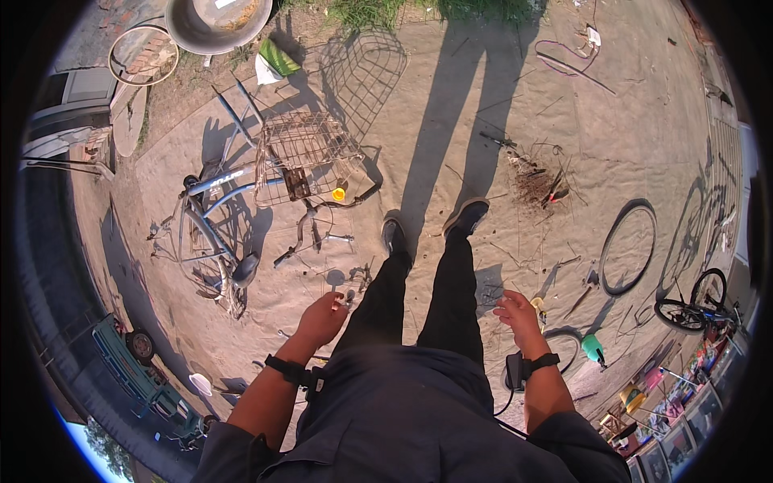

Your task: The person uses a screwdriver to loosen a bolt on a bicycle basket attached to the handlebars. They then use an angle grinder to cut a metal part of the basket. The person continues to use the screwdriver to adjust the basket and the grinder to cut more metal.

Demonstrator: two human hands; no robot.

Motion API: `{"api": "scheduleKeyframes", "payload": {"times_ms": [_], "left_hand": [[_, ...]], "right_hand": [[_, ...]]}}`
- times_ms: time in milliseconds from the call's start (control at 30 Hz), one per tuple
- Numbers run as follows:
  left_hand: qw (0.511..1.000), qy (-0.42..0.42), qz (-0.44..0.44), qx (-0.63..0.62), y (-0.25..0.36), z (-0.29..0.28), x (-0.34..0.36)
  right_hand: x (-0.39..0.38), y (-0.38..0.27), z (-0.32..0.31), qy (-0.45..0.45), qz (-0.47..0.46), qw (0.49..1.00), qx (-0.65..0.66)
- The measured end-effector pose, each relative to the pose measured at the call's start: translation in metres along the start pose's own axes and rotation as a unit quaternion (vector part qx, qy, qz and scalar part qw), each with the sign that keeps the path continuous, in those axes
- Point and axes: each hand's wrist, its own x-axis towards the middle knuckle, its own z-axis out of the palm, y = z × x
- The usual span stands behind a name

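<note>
My left hand (324,315) hangs beside my left thigh, its fingers loosely bent and nothing visible in them. On the other side, my right hand (519,316) hovers by my right leg, fingers slightly curled and apart, also holding nothing I can see. Ahead and to the left, a blue bicycle frame (233,191) lies on its side on the ground. A rusty wire basket (310,145) is at its far end, near the handlebar (299,233). A small yellow cup-shaped object (338,194) sits by the basket. Neither hand touches the frame.
A debris pile (538,183) lies ahead right, with a loose tyre (628,248) beyond it. A standing bicycle (699,312) and green container (593,348) are further right. A metal basin (211,32), wheel rim (143,55) and bag (276,63) lie far left; a green cart (145,390) stands left.
</note>
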Motion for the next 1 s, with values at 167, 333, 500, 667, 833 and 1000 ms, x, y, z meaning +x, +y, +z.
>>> {"api": "scheduleKeyframes", "payload": {"times_ms": [167,333,500,667,833,1000], "left_hand": [[1.0,-0.001,0.004,-0.01,0.0,0.0,-0.001],[1.0,0.0,0.005,0.002,0.0,0.001,-0.002],[1.0,0.002,0.004,0.0,-0.002,0.002,-0.003],[1.0,0.001,0.007,0.007,-0.005,0.002,0.001],[1.0,0.015,0.008,0.026,-0.004,0.002,0.003],[1.0,0.011,0.014,0.018,0.008,-0.008,0.0]], "right_hand": [[0.001,0.002,0.0,-0.001,-0.001,1.0,0.0],[-0.001,0.001,0.002,-0.004,-0.007,1.0,-0.015],[-0.001,0.003,0.004,-0.005,-0.006,1.0,0.0],[-0.001,0.006,0.008,-0.002,-0.003,1.0,-0.018],[-0.001,0.006,0.011,-0.002,0.0,1.0,-0.024],[0.006,0.005,0.01,-0.009,-0.03,0.999,-0.025]]}}
